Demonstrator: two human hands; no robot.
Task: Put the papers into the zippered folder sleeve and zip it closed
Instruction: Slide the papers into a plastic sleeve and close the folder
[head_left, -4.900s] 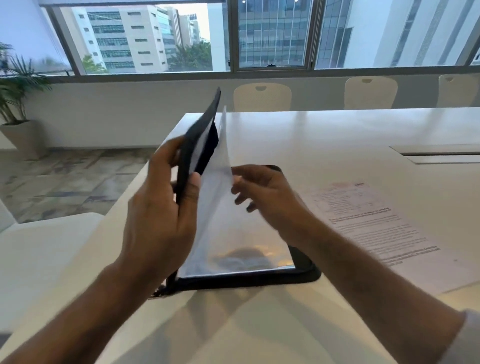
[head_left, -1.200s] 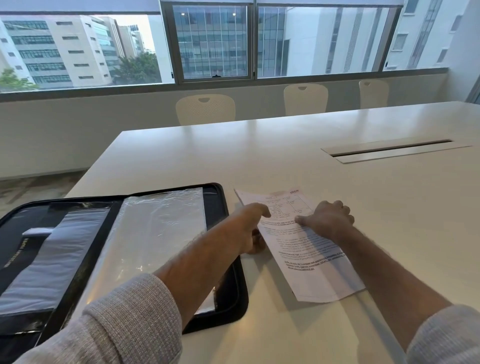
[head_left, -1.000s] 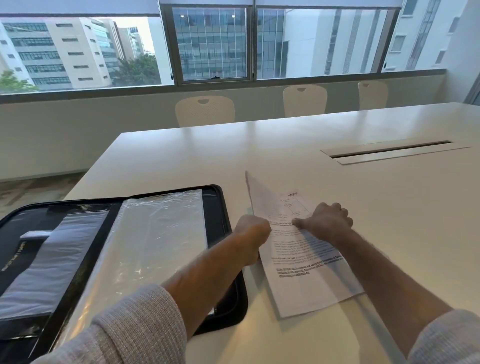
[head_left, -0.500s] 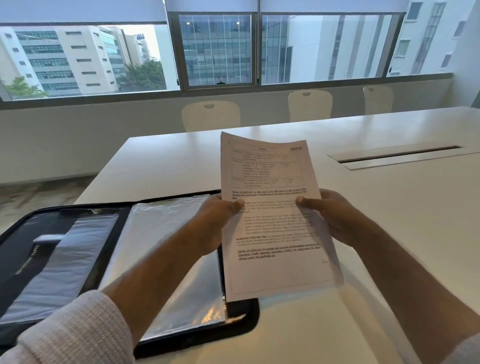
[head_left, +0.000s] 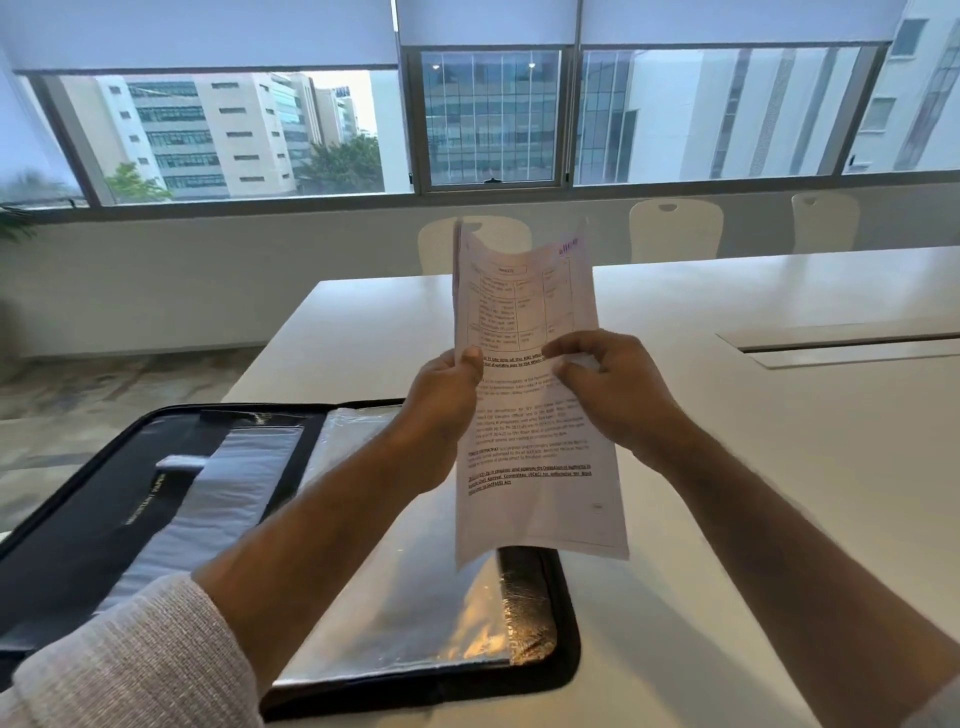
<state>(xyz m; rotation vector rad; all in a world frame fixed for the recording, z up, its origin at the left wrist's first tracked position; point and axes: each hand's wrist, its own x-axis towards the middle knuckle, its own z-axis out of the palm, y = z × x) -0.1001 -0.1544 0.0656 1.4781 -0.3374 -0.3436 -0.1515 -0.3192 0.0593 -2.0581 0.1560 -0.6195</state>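
Head view: nearest us, the black zippered folder (head_left: 563, 644) lies open on the white table (head_left: 779, 467), its clear plastic sleeve (head_left: 415, 613) facing up. Above it, our left hand (head_left: 441, 410) and right hand (head_left: 618, 395) pinch the papers (head_left: 530, 452) at mid-height, holding them upright, clear of the table. Beyond stand pale chairs (head_left: 675, 228) and windows (head_left: 488, 114).

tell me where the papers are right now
In the head view the papers are held upright in mid-air at centre frame, pinched between the left hand and right hand, above the right edge of the open zippered folder on the white table.
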